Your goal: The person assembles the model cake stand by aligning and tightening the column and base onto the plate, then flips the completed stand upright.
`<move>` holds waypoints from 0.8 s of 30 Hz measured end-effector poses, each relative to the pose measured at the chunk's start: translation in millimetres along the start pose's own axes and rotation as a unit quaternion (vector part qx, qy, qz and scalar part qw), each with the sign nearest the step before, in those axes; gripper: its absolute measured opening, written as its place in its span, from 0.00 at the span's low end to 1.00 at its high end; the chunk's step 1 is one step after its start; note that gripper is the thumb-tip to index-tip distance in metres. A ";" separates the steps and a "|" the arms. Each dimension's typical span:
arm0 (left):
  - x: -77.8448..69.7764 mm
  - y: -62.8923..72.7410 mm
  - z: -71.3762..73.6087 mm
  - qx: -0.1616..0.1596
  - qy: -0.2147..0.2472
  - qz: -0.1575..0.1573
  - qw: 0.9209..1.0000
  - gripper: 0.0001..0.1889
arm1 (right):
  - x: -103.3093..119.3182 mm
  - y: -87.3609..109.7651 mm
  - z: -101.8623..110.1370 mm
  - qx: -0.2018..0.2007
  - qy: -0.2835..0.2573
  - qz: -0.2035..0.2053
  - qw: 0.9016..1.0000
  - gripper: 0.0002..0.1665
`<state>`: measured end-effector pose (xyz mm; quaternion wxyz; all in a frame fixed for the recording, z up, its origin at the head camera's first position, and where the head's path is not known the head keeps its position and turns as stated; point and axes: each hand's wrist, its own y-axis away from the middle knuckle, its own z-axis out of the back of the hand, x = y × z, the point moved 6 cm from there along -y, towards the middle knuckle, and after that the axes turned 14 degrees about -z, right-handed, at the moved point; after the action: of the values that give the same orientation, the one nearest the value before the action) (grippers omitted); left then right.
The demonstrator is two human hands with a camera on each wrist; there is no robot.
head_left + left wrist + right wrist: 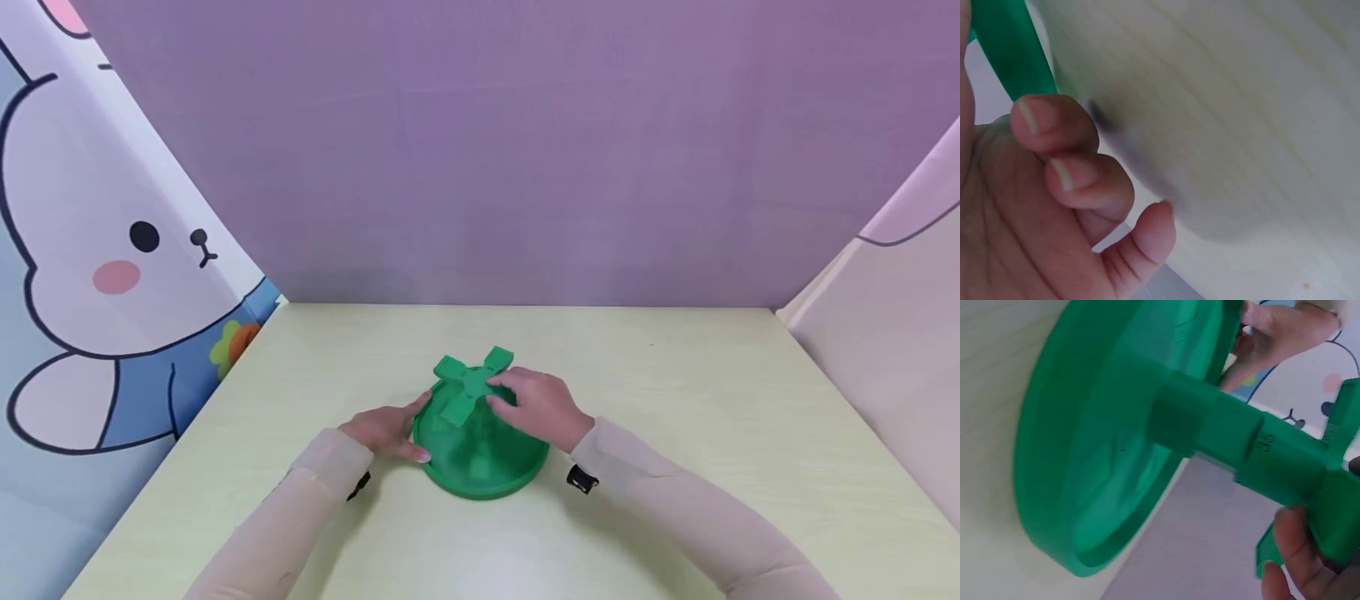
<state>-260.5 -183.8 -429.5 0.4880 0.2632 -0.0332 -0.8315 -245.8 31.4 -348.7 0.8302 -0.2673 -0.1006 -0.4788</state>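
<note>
A green plastic stand is upright in the middle of the table, made of a round, rimmed base (pixel 483 492), a short square post (pixel 1216 428) and a cross-shaped top (pixel 474 383) with flat arms. My left hand (pixel 384 429) grips the left edge of the base, thumb at the front and a finger farther back along the rim. Its other fingers curl loosely in the left wrist view. On the right side, my right hand (pixel 543 408) holds the cross-shaped top by its arms. The right wrist view shows its fingertips under one arm; part of that hand is cut off.
The pale wooden table (pixel 712 375) runs back to a purple cloth wall (pixel 525 150). A cartoon-printed cloth (pixel 97 250) stands along the left side, and another pale panel (pixel 892 333) borders the right.
</note>
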 end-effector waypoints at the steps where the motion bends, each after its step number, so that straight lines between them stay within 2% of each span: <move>1: 0.1 -0.2 0.3 0.001 -0.001 0.001 1.000 0.56 | 1.2 0.3 0.8 0.005 0.000 0.000 1.000 0.15; 5: 0.7 -0.8 0.8 0.004 -0.002 0.014 1.000 0.56 | 4.3 0.7 4.0 0.028 0.000 0.002 1.000 0.15; 7: 0.7 -0.9 0.5 0.005 -0.002 0.017 1.000 0.56 | 5.3 0.8 7.2 0.024 0.001 0.005 1.000 0.14; 9: 1.2 -1.5 -0.3 0.005 0.001 0.017 1.000 0.56 | 6.0 1.3 12.1 0.004 0.002 0.013 1.000 0.12; 11: 2.1 -1.5 -1.1 0.004 0.004 0.016 1.000 0.56 | 7.2 1.1 17.2 -0.029 0.021 0.038 0.999 0.10; 13: 2.5 -1.7 -1.6 0.002 0.005 0.017 1.000 0.56 | 7.6 0.3 21.5 -0.054 0.053 0.066 0.995 0.09; 15: 2.1 -1.9 -1.4 0.002 0.003 0.017 1.000 0.56 | 6.5 -1.0 22.9 -0.068 0.093 0.095 0.989 0.13; 19: 1.0 -2.0 -0.7 0.002 0.001 0.018 1.000 0.56 | -1.4 -5.4 18.5 -0.036 0.136 0.109 0.984 0.20; 24: 0.9 -2.0 -1.1 0.001 0.007 0.022 1.000 0.56 | -12.5 -8.5 10.9 0.001 0.140 0.085 0.986 0.20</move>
<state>-262.0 -183.2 -431.4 0.5064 0.2687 -0.0368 -0.8185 -258.6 43.1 -341.9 0.8741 -0.2042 0.0391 -0.4390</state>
